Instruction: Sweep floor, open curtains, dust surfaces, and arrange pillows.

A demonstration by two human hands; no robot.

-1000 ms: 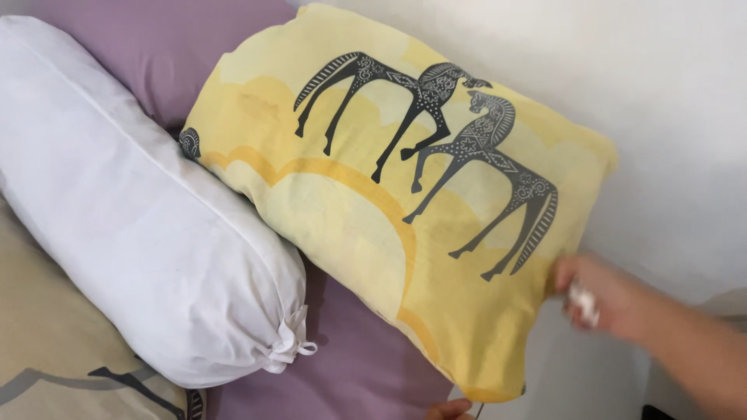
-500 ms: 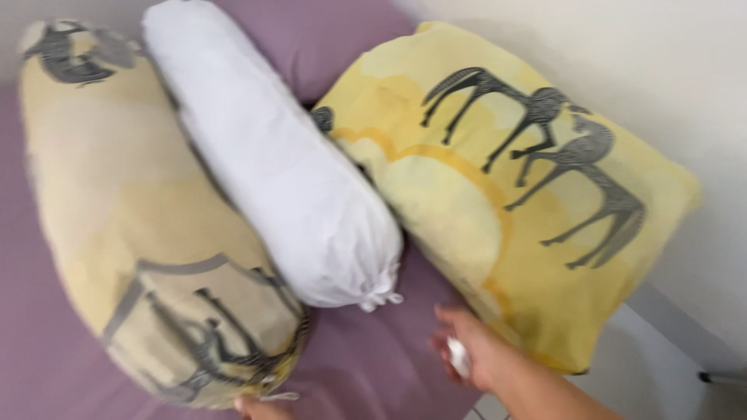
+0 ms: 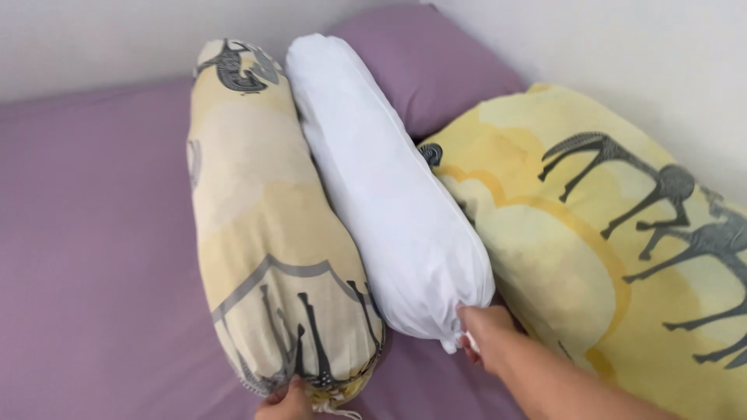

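1. Head view: the right hand [image 3: 484, 334] closes its fingers on the tied end of the long white fabric bolster [image 3: 385, 187], which lies lengthwise on the bed between two other cushions.
2. The left hand [image 3: 286, 398] sits at the lower end of the pale yellow printed bolster [image 3: 268, 233], fingers touching the gathered cloth; only part of the hand shows at the frame's edge, so I cannot tell whether it grips or merely rests there.
3. Risk: the right hand's hold takes only the bunched cloth at the end, so a pull could, in my judgement, loosen the tie or slide the cover along the filling rather than shift the whole bolster.
4. Risk: the white bolster touches the yellow printed bolster on one side and the large yellow pillow with dark horse figures [image 3: 622, 257] on the other; dragging it could likely carry either neighbour out of line.
5. Risk: the large pillow leans near the bed's right side, so a nudge might tip it toward the wall.
6. Surface: a smooth purple bedsheet [image 3: 93, 257] covers the mattress, with a purple pillow [image 3: 436, 70] at the head.
7. Room: plain pale walls [image 3: 622, 54] meet behind the bed.
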